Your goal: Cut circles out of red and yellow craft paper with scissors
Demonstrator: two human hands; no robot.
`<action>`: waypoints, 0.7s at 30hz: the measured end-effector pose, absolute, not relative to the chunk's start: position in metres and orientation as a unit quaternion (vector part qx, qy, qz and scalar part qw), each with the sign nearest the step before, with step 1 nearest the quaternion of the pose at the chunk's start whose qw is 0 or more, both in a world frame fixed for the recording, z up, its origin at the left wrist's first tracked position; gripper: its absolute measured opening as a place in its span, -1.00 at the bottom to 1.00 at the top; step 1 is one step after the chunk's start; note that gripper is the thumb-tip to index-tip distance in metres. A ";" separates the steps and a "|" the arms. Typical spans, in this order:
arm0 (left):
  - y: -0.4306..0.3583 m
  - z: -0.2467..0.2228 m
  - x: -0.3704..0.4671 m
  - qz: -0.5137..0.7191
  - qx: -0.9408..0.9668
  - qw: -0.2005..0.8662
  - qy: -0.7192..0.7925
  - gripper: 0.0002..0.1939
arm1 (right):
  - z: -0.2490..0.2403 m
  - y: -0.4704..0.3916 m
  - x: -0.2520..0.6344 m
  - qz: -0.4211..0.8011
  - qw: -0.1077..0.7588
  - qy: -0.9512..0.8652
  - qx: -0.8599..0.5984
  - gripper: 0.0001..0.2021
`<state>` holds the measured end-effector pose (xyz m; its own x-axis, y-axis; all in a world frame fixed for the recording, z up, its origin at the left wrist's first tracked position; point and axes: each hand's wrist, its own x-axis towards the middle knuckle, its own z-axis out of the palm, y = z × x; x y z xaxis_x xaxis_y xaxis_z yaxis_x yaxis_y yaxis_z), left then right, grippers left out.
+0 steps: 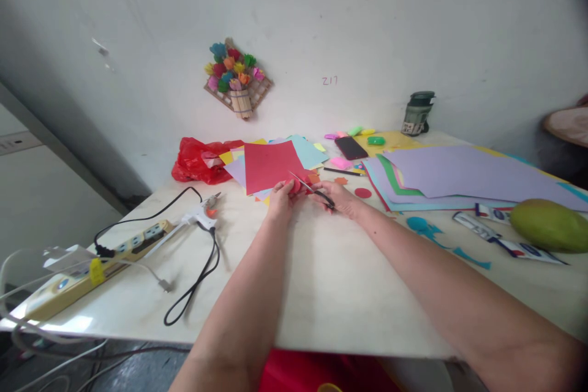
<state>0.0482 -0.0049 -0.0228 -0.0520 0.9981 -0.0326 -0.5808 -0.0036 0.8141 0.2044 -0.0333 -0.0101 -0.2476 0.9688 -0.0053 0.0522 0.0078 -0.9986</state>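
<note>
By the big red sheet [270, 165], the left hand [282, 196] pinches red paper [296, 187]; the right hand [339, 196] grips scissors [324, 196]; likely cutting; a neat snip would need still paper.

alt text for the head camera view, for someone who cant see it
At a pale table, a person's right hand holds scissors at a small red paper piece pinched in the left hand. Coloured sheets lie beyond and to the right; a glue gun and power strip sit left, a green fruit far right.

A handwritten "217" or "Z17" [329, 81] stands on the wall [294, 18]; lettering on the tubes [476, 226] is illegible.
</note>
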 end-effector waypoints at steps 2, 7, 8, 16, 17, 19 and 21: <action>-0.005 -0.022 0.048 0.632 0.308 0.623 0.342 -0.85 | -0.010 -0.034 0.204 0.546 0.421 -0.571 -0.446 -0.75; -0.006 -0.021 0.048 0.621 0.317 0.634 0.334 -0.81 | -0.009 -0.034 0.205 0.546 0.422 -0.574 -0.441 -0.76; -0.006 -0.021 0.048 0.624 0.317 0.631 0.335 -0.79 | -0.010 -0.034 0.205 0.545 0.423 -0.574 -0.441 -0.75; -0.007 -0.021 0.049 0.628 0.318 0.622 0.341 -0.80 | -0.015 -0.030 0.206 0.550 0.421 -0.576 -0.434 -0.69; -0.007 -0.021 0.049 0.628 0.318 0.623 0.340 -0.80 | -0.016 -0.029 0.207 0.550 0.419 -0.578 -0.432 -0.68; -0.007 -0.021 0.049 0.627 0.319 0.625 0.339 -0.81 | -0.017 -0.029 0.207 0.552 0.417 -0.582 -0.428 -0.68; -0.007 -0.021 0.049 0.625 0.324 0.624 0.340 -0.81 | -0.017 -0.029 0.208 0.553 0.416 -0.584 -0.424 -0.69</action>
